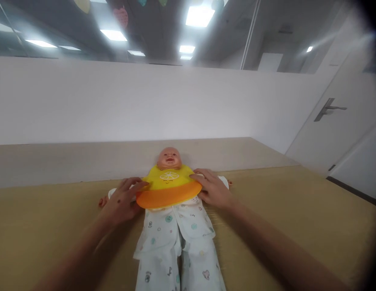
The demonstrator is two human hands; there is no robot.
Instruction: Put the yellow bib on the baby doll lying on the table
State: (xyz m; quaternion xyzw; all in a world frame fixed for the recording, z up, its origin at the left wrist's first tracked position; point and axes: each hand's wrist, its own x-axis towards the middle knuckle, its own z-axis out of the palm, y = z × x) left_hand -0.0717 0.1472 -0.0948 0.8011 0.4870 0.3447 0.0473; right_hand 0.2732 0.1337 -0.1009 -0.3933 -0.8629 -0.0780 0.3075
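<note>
A baby doll (170, 157) lies on its back with its head away from me. Over its chest is a yellow bib (157, 178) bearing a lemon-slice print, with an orange catch pocket (170, 197) along the bottom. White printed doll clothes (166, 226) cover the body and legs. My left hand (123, 202) is at the bib's left edge, its fingers closed against it. At the right edge my right hand (214, 188) has thumb and fingers closed on the bib's side. The doll's arms reach out to both sides, partly behind my hands.
The doll rests on a tan tabletop (267, 226), with a paler raised strip (69, 159) along the back. Behind stands a white wall (115, 101) below glass panes. A door with a metal handle (329, 109) is at the right.
</note>
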